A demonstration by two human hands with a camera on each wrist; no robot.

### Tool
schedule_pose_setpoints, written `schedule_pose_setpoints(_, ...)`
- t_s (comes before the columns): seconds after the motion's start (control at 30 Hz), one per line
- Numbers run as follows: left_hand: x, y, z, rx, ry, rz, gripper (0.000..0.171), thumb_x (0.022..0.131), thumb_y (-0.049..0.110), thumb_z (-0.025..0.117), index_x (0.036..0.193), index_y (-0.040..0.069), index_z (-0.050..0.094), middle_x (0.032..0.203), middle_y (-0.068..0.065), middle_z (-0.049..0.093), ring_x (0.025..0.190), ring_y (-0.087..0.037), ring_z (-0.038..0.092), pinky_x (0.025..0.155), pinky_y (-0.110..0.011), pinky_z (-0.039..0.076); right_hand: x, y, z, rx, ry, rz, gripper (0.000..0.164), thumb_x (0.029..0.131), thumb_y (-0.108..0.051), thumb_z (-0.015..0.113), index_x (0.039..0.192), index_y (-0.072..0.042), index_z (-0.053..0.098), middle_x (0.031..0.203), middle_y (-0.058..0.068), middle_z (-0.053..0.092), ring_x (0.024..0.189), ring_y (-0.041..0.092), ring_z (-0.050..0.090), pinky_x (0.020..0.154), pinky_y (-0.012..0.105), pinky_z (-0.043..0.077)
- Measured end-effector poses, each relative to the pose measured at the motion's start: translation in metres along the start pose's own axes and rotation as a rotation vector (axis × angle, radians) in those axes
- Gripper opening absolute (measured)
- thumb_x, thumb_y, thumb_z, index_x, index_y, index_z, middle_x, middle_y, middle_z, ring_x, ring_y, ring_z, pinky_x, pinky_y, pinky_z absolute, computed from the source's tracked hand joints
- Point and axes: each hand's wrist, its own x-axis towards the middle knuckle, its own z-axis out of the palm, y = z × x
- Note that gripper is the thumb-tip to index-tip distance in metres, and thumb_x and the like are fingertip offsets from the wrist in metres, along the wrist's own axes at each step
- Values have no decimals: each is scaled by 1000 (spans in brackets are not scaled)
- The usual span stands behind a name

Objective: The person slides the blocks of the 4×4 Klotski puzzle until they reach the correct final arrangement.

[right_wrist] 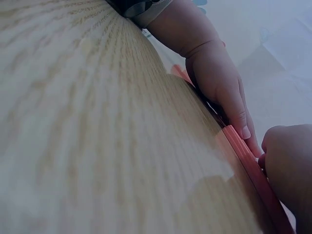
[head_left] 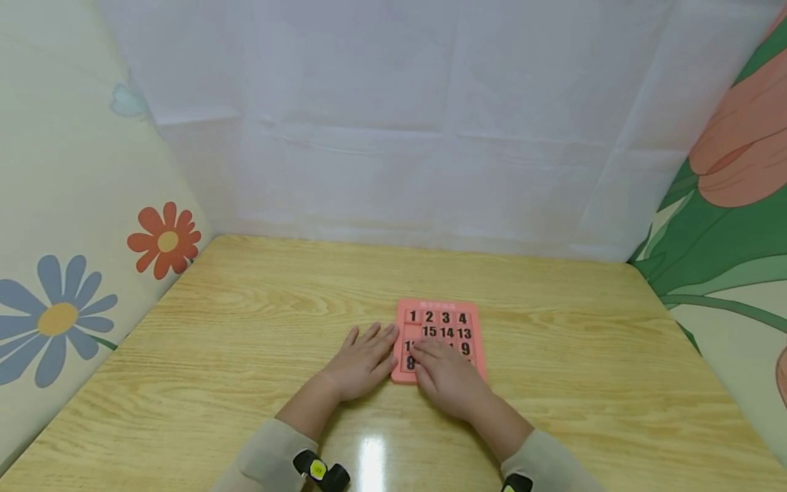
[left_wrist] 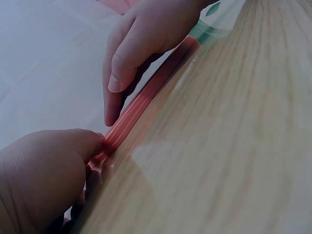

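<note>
A pink sliding number puzzle lies flat on the table. Its top row reads 1, 2, 3, 4, and the second row has a gap at the left, then 15, 14, 13. My left hand lies along the puzzle's left side with fingers extended, its fingertips and thumb touching the frame. Over the lower rows is my right hand, fingertips on the tiles at the lower left, covering several of them. In the left wrist view, the puzzle's side edge runs beneath the right hand's fingers.
The wood-grain table extends around the puzzle. A white cloth hangs behind it, and flower-printed panels stand at both sides. Dark wrist cameras sit on the sleeves.
</note>
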Motion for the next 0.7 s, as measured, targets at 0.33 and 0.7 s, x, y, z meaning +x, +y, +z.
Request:
schedule_pose_setpoints(0.33,0,0,0,1,0,-2,57,106,38,36,155,9,27,163,-6,24,153,-31,14,124,-56,3,0,3,1,-8,58,16,44,103,-27,42,139,-7,55,148,8,51,141,28,43,120,45,31)
schedule_pose_setpoints(0.7,-1,0,-1,-3,4,5,57,106,36,37,155,8,27,163,-7,25,153,-32,15,124,-56,3,4,14,0,1,95,112,45,104,-29,43,141,-6,53,150,9,48,141,28,43,119,46,33)
